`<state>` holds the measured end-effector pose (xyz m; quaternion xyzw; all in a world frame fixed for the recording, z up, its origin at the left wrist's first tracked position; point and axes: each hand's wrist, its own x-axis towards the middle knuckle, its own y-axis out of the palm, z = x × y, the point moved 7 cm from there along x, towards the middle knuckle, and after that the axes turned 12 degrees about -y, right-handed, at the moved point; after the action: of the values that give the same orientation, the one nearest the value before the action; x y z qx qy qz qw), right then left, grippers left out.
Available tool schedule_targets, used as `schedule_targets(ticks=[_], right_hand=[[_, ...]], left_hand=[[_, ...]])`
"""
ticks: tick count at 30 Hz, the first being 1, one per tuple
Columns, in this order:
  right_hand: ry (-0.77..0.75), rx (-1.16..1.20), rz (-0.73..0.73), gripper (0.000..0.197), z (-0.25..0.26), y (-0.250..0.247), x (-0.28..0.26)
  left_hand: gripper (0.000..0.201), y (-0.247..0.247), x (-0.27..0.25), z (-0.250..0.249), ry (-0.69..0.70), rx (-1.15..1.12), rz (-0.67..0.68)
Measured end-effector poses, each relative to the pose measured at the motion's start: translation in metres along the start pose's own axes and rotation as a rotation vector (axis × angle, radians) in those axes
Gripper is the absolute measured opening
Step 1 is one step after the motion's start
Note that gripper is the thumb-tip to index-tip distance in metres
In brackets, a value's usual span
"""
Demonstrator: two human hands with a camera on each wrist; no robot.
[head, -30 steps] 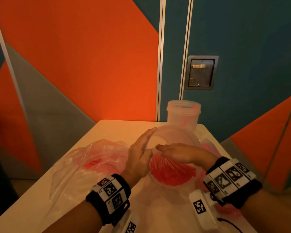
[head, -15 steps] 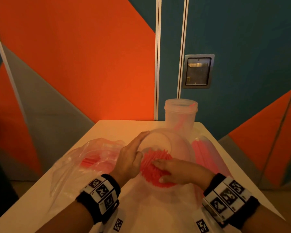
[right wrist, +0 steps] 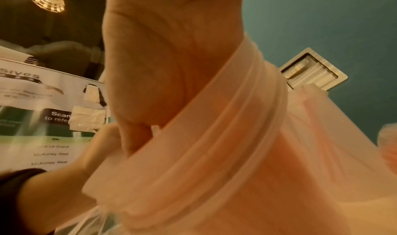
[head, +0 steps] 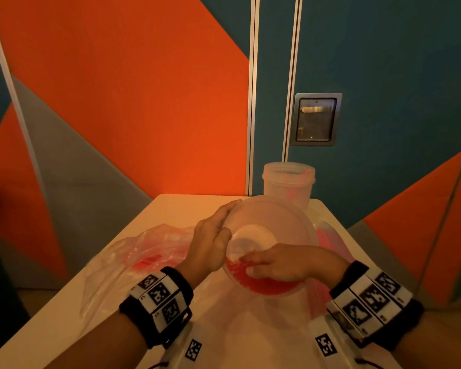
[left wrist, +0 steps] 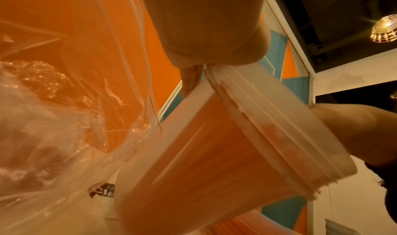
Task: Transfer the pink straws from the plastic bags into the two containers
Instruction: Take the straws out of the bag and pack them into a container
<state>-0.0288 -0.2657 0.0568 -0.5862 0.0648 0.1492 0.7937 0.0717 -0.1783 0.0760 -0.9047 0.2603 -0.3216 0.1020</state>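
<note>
A translucent round container (head: 290,217) is tilted with its mouth toward me, pink straws (head: 266,284) bunched in its lower part. My left hand (head: 213,241) grips its left side, thumb at the rim. My right hand (head: 274,265) lies flat across the straw ends in the mouth, fingers straight. In the left wrist view the container (left wrist: 214,153) glows orange with straws. The right wrist view shows its ribbed rim (right wrist: 214,153) under my palm. A second container (head: 288,182) stands upright behind, a few straws inside.
A crumpled clear bag (head: 133,251) with some pink straws lies on the white table (head: 186,209) to the left. Another bag of pink straws (head: 328,235) lies right of the tilted container. The wall stands just behind the table's far edge.
My right hand has dropped from the middle of the container's mouth onto the straw ends. The straws now sit lower in the mouth, and the container's pale bottom shows above them.
</note>
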Motion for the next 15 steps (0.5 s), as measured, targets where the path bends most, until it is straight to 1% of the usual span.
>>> schedule_targets(ticks=[1, 3, 4, 5, 6, 8, 9, 10, 12, 13, 15], right_hand=[[-0.024, -0.011, -0.084, 0.05, 0.002, -0.009, -0.003], [-0.087, -0.051, -0.269, 0.051, 0.008, -0.034, -0.014], [-0.108, -0.066, -0.318, 0.051, 0.01, -0.045, -0.02], [-0.126, -0.075, -0.332, 0.05, 0.011, -0.052, -0.025], [-0.139, -0.078, -0.315, 0.05, 0.011, -0.056, -0.03], [-0.147, -0.148, -0.263, 0.052, 0.011, -0.059, -0.032], [-0.137, -0.215, -0.265, 0.051, 0.009, -0.06, -0.029], [-0.117, -0.282, -0.298, 0.048, 0.005, -0.062, -0.026], [-0.069, -0.38, -0.425, 0.037, -0.004, -0.068, -0.017], [-0.046, -0.393, -0.475, 0.035, -0.009, -0.07, -0.013], [-0.034, -0.338, -0.539, 0.036, -0.019, -0.072, -0.008]], left_hand=[[0.053, -0.001, 0.004, 0.001, -0.037, -0.027, -0.013], [0.039, -0.004, 0.014, 0.004, -0.148, -0.102, -0.047], [0.03, -0.005, 0.02, 0.006, -0.214, -0.138, -0.068], [0.022, -0.006, 0.027, 0.01, -0.277, -0.152, -0.091], [0.019, -0.008, 0.033, 0.012, -0.334, -0.138, -0.118], [0.022, -0.01, 0.043, 0.019, -0.443, -0.125, -0.137], [0.023, -0.009, 0.048, 0.023, -0.498, -0.141, -0.13], [0.024, -0.008, 0.052, 0.026, -0.546, -0.155, -0.122], [0.019, -0.005, 0.059, 0.031, -0.621, -0.171, -0.112], [0.018, -0.003, 0.06, 0.033, -0.66, -0.17, -0.106], [0.023, 0.001, 0.061, 0.039, -0.732, -0.17, -0.08]])
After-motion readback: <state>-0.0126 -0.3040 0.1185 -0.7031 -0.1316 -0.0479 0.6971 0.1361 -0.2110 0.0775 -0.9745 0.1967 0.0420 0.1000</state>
